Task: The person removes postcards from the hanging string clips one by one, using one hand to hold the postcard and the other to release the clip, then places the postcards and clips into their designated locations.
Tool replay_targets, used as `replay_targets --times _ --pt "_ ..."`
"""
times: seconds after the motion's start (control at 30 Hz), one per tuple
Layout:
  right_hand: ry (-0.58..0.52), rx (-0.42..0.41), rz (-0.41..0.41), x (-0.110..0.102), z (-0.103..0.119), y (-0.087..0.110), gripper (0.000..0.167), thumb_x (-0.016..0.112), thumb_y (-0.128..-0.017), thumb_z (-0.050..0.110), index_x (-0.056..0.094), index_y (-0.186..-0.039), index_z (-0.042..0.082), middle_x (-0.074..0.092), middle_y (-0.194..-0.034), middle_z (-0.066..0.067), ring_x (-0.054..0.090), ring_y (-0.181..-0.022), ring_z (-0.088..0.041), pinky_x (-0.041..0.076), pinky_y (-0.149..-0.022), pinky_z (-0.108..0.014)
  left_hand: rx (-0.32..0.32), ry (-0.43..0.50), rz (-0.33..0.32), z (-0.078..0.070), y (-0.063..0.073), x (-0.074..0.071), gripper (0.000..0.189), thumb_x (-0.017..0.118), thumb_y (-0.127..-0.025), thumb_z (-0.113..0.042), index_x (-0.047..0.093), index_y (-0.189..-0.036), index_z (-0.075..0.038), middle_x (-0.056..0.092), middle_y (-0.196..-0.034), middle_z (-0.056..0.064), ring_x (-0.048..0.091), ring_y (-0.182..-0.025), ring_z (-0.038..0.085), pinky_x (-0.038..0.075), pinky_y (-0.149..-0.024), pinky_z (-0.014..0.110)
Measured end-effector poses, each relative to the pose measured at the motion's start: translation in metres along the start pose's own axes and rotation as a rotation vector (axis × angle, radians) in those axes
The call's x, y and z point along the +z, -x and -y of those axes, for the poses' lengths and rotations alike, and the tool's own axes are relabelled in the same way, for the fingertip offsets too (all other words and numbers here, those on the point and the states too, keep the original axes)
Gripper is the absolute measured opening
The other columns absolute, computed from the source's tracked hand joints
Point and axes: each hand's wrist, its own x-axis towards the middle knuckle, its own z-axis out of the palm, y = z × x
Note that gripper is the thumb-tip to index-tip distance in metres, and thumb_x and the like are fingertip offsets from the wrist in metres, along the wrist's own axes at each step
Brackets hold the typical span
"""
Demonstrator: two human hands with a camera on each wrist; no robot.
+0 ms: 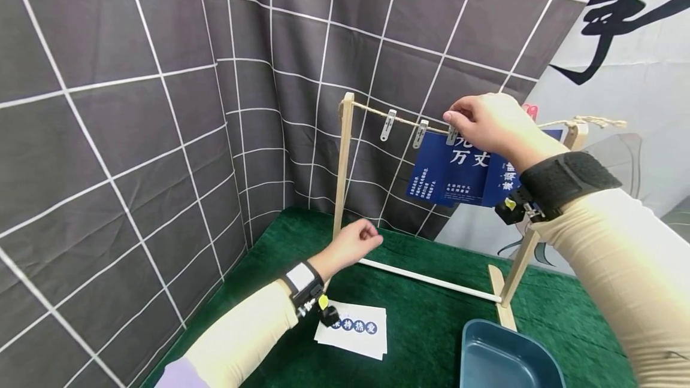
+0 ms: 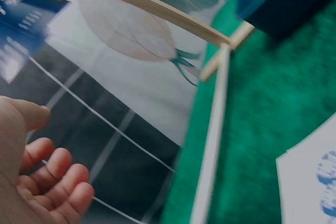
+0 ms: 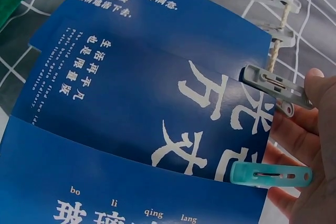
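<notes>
Pinching a grey clip (image 3: 278,85) at the rope (image 1: 372,110), the right hand (image 1: 493,121) apparently steadies its bite on the blue cards (image 1: 466,175), pegged to hang below the rope; the left hand (image 1: 353,243), empty and loosely curled, hovers well below the rope.

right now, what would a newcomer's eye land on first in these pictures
Probably the overlapping blue cards with white characters, clipped at the rope of a wooden frame, where the right hand pinches a grey clip. Next, the bold black brushstrokes at the head view's upper right. Lower down, white cards lie on the green cloth, left of a dark blue-green tray.
</notes>
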Motion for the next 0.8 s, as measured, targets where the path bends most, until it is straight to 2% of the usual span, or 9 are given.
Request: replay_targets --times 0.13,0.3,0.43,0.57,0.8 --pt "-0.017 0.017 0.012 0.000 -0.001 -0.001 0.040 0.052 -0.105 0.034 0.069 -0.118 0.001 0.072 -0.099 -0.019 0.065 -0.086 -0.033 0.048 -0.081 -0.053 0.021 0.083 -0.048 -0.030 -0.025 -0.004 0.033 0.067 -0.098 -0.029 0.063 -0.121 -0.006 0.067 -0.106 0.006 0.061 -0.098 0.018 0.051 -0.088 0.034" --pt "-0.027 0.038 0.021 -0.001 -0.001 -0.003 0.044 0.050 -0.105 0.037 0.069 -0.120 0.001 0.072 -0.103 -0.020 0.065 -0.090 -0.035 0.048 -0.085 -0.054 0.050 0.227 -0.078 -0.056 -0.048 -0.007 0.044 0.067 -0.098 -0.026 0.057 -0.136 -0.006 0.067 -0.122 0.012 0.062 -0.110 0.025 0.051 -0.095 0.036" --pt "-0.033 0.046 0.017 -0.004 0.002 -0.004 0.045 0.049 -0.105 0.038 0.069 -0.121 0.001 0.072 -0.104 -0.021 0.065 -0.091 -0.035 0.048 -0.085 -0.054 0.100 0.356 -0.058 -0.068 -0.061 -0.008 0.047 0.065 -0.100 -0.021 0.053 -0.143 -0.006 0.064 -0.132 0.013 0.060 -0.120 0.026 0.049 -0.099 0.033" --pt "-0.046 0.050 0.020 -0.005 0.003 -0.004 0.046 0.049 -0.105 0.039 0.068 -0.121 0.000 0.072 -0.103 -0.021 0.065 -0.090 -0.035 0.048 -0.084 -0.054 0.141 0.470 -0.024 -0.077 -0.069 -0.005 0.048 0.063 -0.101 -0.018 0.051 -0.146 -0.009 0.061 -0.137 0.013 0.059 -0.123 0.023 0.050 -0.101 0.036" --pt "-0.047 0.051 0.022 -0.001 0.001 -0.002 0.045 0.047 -0.107 0.035 0.067 -0.123 -0.002 0.071 -0.106 -0.024 0.065 -0.092 -0.037 0.049 -0.086 -0.056 0.130 0.613 -0.021 -0.088 -0.077 0.007 0.048 0.063 -0.101 -0.014 0.051 -0.147 -0.009 0.064 -0.134 0.014 0.064 -0.118 0.021 0.050 -0.100 0.032"
